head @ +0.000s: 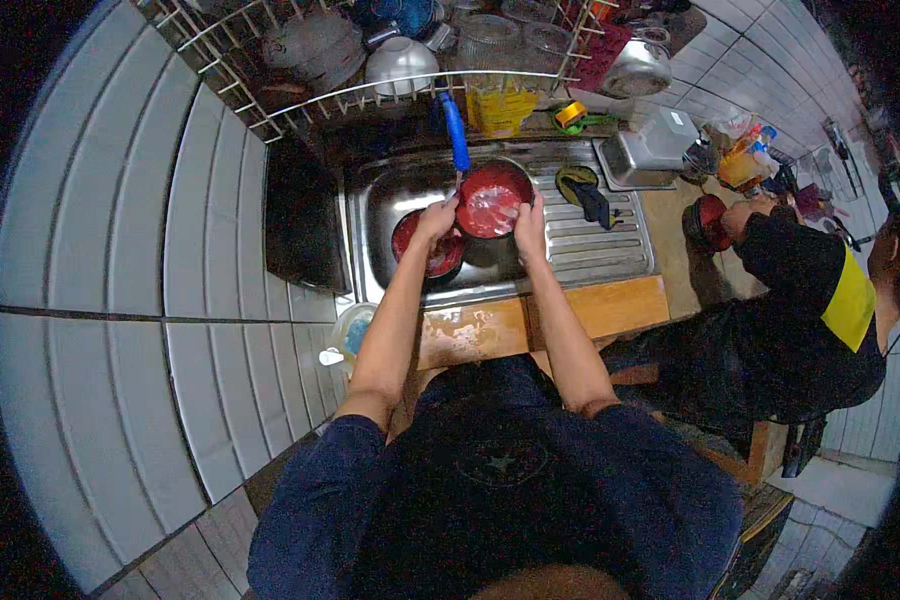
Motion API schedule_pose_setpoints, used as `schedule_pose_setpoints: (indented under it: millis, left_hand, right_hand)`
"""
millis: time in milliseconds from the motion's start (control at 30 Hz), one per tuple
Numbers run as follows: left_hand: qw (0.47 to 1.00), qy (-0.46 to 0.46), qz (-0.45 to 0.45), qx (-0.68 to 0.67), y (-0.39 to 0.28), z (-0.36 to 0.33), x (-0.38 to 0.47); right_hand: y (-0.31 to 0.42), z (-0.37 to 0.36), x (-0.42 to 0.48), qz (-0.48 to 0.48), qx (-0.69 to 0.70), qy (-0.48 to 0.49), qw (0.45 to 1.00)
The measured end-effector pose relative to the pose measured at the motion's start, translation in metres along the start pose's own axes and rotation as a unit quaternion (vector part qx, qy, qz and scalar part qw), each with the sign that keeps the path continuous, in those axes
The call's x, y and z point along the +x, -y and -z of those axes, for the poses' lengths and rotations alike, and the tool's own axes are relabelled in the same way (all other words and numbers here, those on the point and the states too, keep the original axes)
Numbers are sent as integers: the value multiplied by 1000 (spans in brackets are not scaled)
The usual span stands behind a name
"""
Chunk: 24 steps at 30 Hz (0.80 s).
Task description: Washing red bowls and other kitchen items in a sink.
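Over the stainless steel sink [381, 202], both my hands hold a round red bowl with a dark rim [495, 199], tilted so that its wet inside shows. My left hand [436, 223] grips its left edge, and my right hand [529, 229] has its right edge, thumb at the rim. Beneath my left hand a second red vessel [444, 259] lies in the basin, partly hidden by that hand and wrist. A faucet with a blue sleeve [455, 139] hangs just above the bowl's left rim. On the ribbed drainboard [585, 244] rests a dark and yellowish cloth [589, 195].
Above the sink hangs a wire dish rack [420, 77]. A rectangular metal container [645, 150] stands right of the drainboard. Farther right, a person in black [780, 277] has a hand at another red vessel [709, 223]. A tiled wall [210, 225] bounds the left; a plastic tub [356, 330] sits beside the sink.
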<state>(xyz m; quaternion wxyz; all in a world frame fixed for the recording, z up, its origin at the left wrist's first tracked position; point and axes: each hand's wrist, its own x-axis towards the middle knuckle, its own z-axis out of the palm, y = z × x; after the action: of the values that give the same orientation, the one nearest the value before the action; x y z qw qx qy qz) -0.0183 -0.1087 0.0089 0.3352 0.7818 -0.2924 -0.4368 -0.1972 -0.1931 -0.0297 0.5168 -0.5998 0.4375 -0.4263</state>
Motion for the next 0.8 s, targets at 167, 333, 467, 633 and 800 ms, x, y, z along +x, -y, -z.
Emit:
schedule_pose_setpoints:
  millis: [167, 333, 467, 633, 800]
  left_hand:
    - [922, 81, 90, -368, 12, -22, 11]
    - [749, 248, 23, -614, 5, -27, 7]
    - [773, 169, -7, -611, -3, -31, -2]
    - [821, 78, 19, -565, -17, -24, -7]
    - [840, 60, -10, -540, -16, -17, 3]
  right_hand:
    - [2, -13, 1, 46, 57, -57, 996]
    - [0, -18, -8, 54, 43, -64, 996]
    - [19, -25, -17, 82, 23, -75, 994]
    - [27, -16, -14, -4, 137, -3, 991]
    - [46, -9, -8, -69, 181, 29, 981]
